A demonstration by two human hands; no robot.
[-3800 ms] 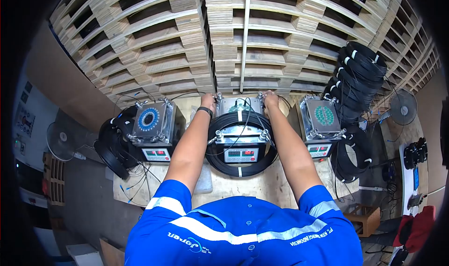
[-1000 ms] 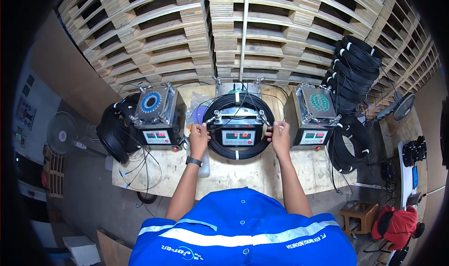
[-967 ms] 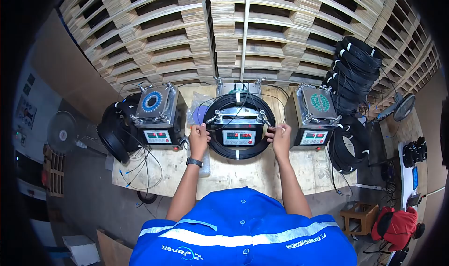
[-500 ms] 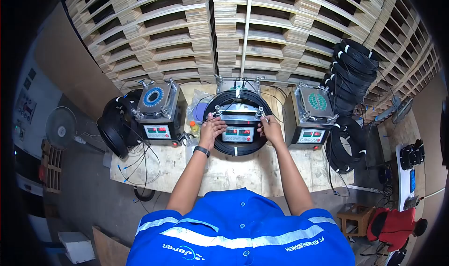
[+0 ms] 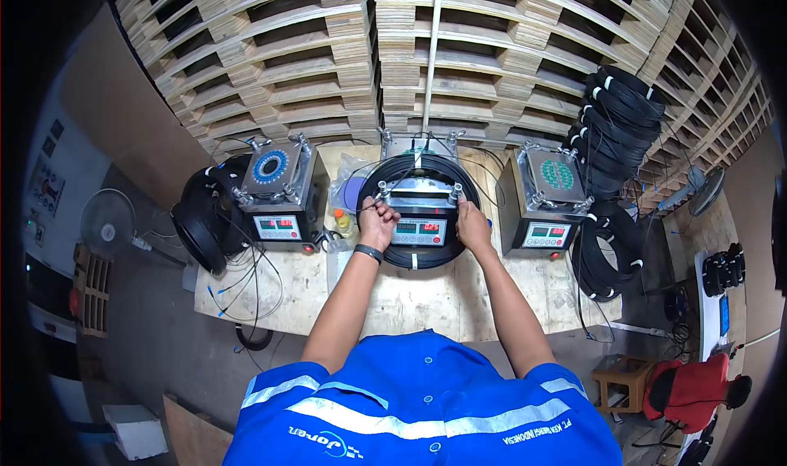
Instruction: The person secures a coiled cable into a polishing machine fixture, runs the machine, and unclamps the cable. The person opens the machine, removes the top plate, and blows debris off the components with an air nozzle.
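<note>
A coil of black cable (image 5: 416, 263) hangs around the middle machine (image 5: 418, 233), whose front has a lit red and green display. My left hand (image 5: 378, 222) is at the left front corner of that machine, fingers curled beside the left clamp post; what they grip is too small to make out. At the right front corner, my right hand (image 5: 473, 224) is closed near the right clamp post (image 5: 457, 190), and what lies in its fingers is hidden. Thin black leads cross the top of the machine.
A machine with a blue ring of connectors (image 5: 270, 168) stands left, one with green connectors (image 5: 557, 174) right. Black coils (image 5: 616, 122) are piled at the right, others (image 5: 201, 220) at the left. A yellow bottle (image 5: 343, 223) stands left of the middle machine. A person in red (image 5: 689, 392) is lower right.
Both hands came from the rear clamps to the front corners of the middle machine. Since half a second ago, my left hand's fingers have curled in and my right hand has risen slightly.
</note>
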